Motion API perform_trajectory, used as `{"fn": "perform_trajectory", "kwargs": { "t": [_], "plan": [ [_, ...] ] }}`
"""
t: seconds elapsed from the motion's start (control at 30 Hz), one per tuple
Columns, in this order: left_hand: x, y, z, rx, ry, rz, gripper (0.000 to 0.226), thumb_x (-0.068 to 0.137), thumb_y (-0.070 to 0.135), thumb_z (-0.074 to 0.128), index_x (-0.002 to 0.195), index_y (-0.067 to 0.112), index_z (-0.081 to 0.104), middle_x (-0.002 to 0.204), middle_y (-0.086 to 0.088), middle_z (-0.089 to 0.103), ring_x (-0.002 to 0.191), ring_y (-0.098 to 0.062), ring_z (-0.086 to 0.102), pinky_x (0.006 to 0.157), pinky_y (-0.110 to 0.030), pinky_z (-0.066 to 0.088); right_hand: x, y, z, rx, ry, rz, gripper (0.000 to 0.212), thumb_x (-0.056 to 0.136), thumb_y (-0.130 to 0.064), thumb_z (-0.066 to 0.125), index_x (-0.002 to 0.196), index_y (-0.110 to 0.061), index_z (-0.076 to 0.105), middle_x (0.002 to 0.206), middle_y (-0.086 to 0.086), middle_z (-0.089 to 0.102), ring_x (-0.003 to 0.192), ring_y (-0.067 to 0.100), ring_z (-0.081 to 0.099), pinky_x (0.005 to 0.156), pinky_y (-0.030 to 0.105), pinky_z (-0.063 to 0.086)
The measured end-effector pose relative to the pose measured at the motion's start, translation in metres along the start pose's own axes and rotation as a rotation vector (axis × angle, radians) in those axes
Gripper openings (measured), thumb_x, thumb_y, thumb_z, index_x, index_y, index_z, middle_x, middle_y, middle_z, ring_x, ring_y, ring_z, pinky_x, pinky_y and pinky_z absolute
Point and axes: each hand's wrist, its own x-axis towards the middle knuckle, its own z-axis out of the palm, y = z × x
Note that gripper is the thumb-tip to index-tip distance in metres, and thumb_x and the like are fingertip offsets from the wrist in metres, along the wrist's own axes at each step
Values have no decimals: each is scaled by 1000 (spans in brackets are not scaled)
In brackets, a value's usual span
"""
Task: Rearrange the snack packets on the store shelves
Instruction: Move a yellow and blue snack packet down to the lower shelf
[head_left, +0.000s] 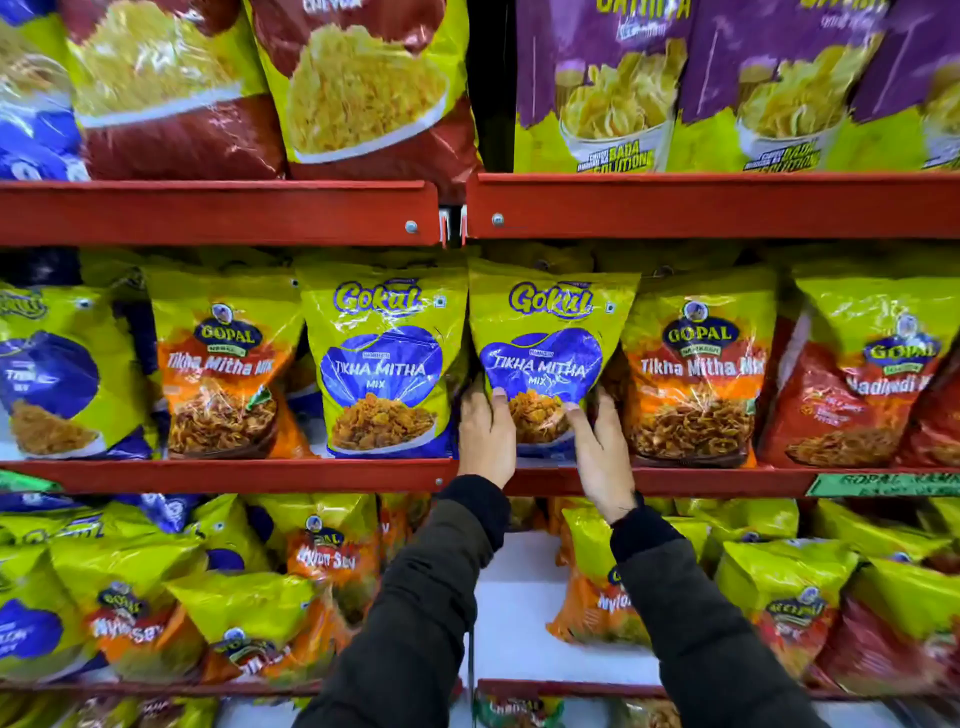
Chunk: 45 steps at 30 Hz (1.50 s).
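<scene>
Both hands are on one snack packet (545, 353), a yellow-green and blue pouch printed "Gokul Tikha Mitha Mix". It stands upright on the middle shelf (218, 475), at the near edge, just right of the gap where the two red shelf sections meet.

The left hand (485, 436) grips the packet's lower left edge, thumb laid on the front face, fingers curled behind out of sight. The right hand (600, 457) grips the lower right edge in the same manner, thumb on the front, fingers wrapped round the side. Both wrists wear dark sleeves (431, 597) and cross the shelf's front lip from below.

A matching Gokul packet (382, 364) stands just to the left, its side touching or nearly touching the held one; contact cannot be confirmed. An orange "Gopal Tikha Mitha Mix" packet (693, 384) stands just to the right, behind the right hand's fingers. A second orange Gopal packet (223, 374) stands further left, and a red Gopal packet (852, 384) sits toward the right end.

The upper shelf (727, 205) carries red packets (358, 88) on the left section and purple packets (613, 88) on the right. The lower shelf holds leaning yellow and orange packets (327, 551), with a bare white patch (514, 613) between the forearms. A green handwritten label (883, 484) is fixed to the middle shelf's lip at the right.
</scene>
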Motion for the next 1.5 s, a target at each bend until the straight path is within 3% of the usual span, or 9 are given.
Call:
{"fn": "perform_trajectory", "kwargs": {
  "t": [0.1, 0.37, 0.63, 0.9, 1.0, 1.13, 1.27, 1.37, 1.5],
  "plan": [
    [3, -3, -1, -69, 8, 7, 48, 102, 39, 39, 139, 8, 47, 146, -13, 48, 138, -30, 42, 114, -42, 32, 3, 1, -3, -38, -15, -13, 49, 104, -35, 49, 147, -13, 46, 150, 6, 52, 142, 22, 45, 111, 28, 32],
    [-18, 9, -2, -179, 120, 161, 62, 91, 55, 44, 142, 21, 49, 149, 1, 49, 139, -10, 39, 120, -38, 29, -16, -19, -23, 22, 93, -65, 51, 102, -42, 51, 146, -17, 48, 142, -13, 49, 135, 5, 44, 116, 31, 33],
    [-69, -12, -13, -214, 212, 145, 50, 90, 51, 51, 126, 18, 65, 126, 2, 67, 123, -17, 57, 111, -45, 41, -75, -6, -27, -4, 145, -59, 56, 93, -53, 56, 131, -13, 59, 133, 2, 65, 128, 17, 57, 113, 43, 44],
    [-123, -88, -35, -131, 273, 105, 40, 90, 57, 49, 116, 31, 65, 107, 36, 59, 110, 6, 53, 97, -16, 40, -149, 42, -1, 3, 115, 2, 67, 87, -67, 56, 126, -12, 60, 127, 4, 68, 122, 20, 62, 106, 43, 48],
    [-147, -131, -38, -104, 300, 22, 42, 91, 56, 49, 118, 28, 64, 111, 29, 60, 117, 4, 53, 101, -21, 41, -176, 69, 12, 4, 54, 56, 62, 88, -65, 57, 125, -16, 60, 126, 2, 68, 121, 20, 62, 105, 41, 48],
    [-172, -190, -41, -18, 294, -113, 48, 90, 53, 50, 118, 18, 67, 116, 10, 67, 117, -9, 58, 106, -42, 45, -206, 112, 32, 0, -61, 201, 33, 87, -61, 62, 115, -44, 59, 115, -24, 67, 108, 0, 62, 95, 30, 50],
    [-165, -225, -37, 19, 220, -301, 51, 89, 50, 51, 121, 14, 67, 122, -6, 70, 119, -26, 61, 106, -48, 46, -209, 148, 51, -11, -93, 376, 32, 90, -44, 68, 116, -26, 64, 116, -2, 71, 112, 23, 66, 99, 45, 53],
    [-142, -242, -30, 100, 110, -442, 43, 95, 42, 50, 127, 16, 63, 125, -11, 69, 120, -30, 61, 105, -42, 48, -190, 163, 68, -3, -151, 495, 19, 95, -30, 66, 113, -27, 63, 112, -7, 68, 112, 21, 63, 100, 34, 48],
    [-114, -259, -25, 211, -77, -588, 46, 99, 45, 42, 138, 22, 53, 136, -13, 63, 128, -35, 55, 110, -44, 42, -166, 177, 83, -80, -294, 594, 45, 97, -27, 63, 139, -11, 56, 132, 5, 64, 109, 11, 62, 85, 6, 44]
  ]
}}
